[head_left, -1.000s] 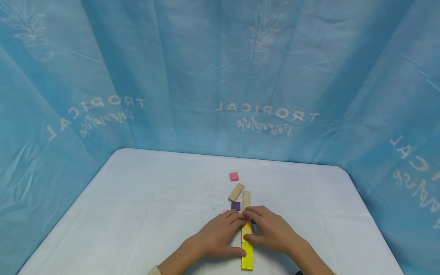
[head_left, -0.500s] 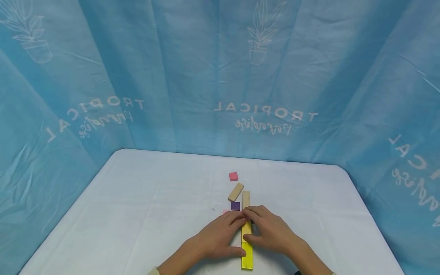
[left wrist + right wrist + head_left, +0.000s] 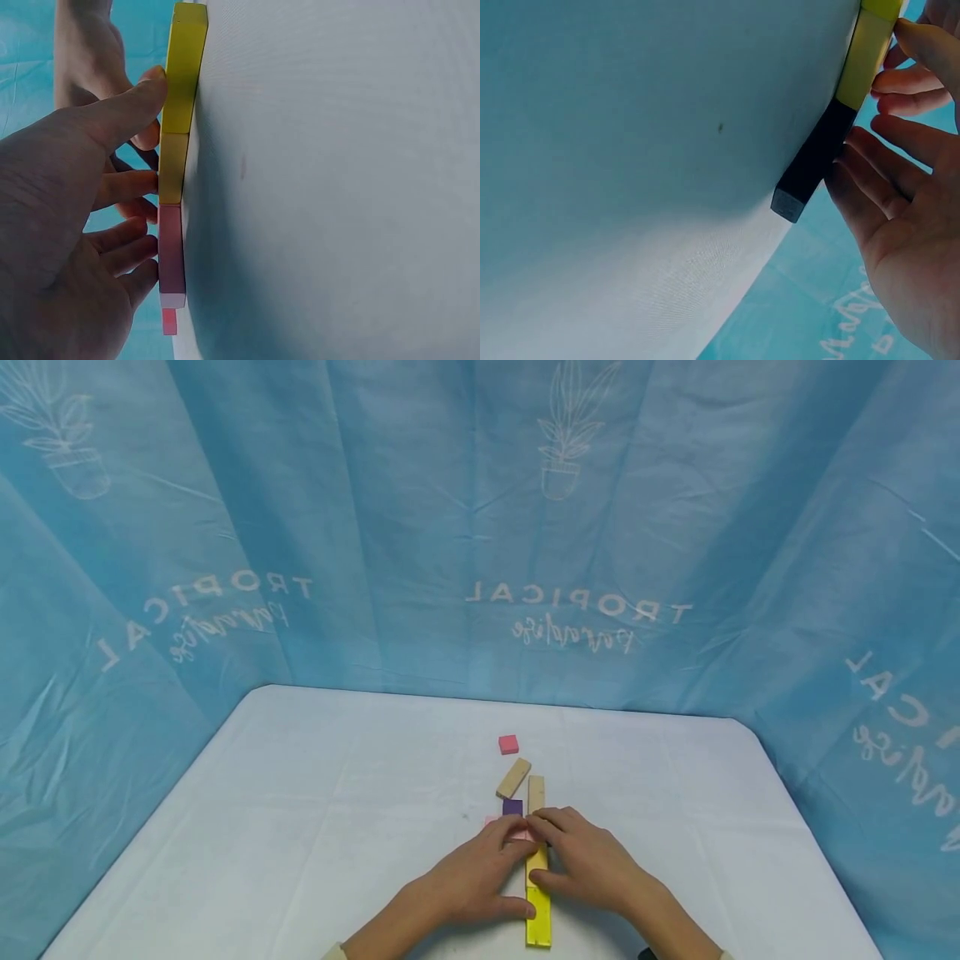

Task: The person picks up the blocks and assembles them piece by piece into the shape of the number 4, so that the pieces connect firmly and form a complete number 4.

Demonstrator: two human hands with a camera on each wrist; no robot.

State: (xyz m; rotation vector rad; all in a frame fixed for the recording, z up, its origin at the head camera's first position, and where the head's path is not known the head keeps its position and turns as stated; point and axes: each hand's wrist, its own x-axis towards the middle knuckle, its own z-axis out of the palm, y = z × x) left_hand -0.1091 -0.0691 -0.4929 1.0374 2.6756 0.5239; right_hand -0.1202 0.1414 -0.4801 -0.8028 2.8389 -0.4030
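A bright yellow block point(image 3: 538, 928) and a paler yellow block point(image 3: 537, 862) lie end to end in a row pointing away from me. My left hand point(image 3: 477, 875) lies over the left side, thumb on the bright yellow block. Its other fingertips touch the paler block and a pink block point(image 3: 171, 251). From the right, my right hand point(image 3: 592, 862) rests its thumb on the paler yellow block, while its fingers touch a black block point(image 3: 814, 161) that angles off the row's far end. Both hands' fingers are only gently bent. In the head view they mostly hide the pink and black blocks.
Beyond the hands lie a purple block point(image 3: 512, 808), a plain wooden block point(image 3: 536, 793) and a second, slanted wooden block point(image 3: 513, 778). Farther back is a small red block point(image 3: 508, 744). A blue curtain point(image 3: 420, 527) stands behind the white table point(image 3: 300, 827).
My left index finger has risen slightly, showing a bit more pink beneath it. The right hand and the blocks stay where they were.
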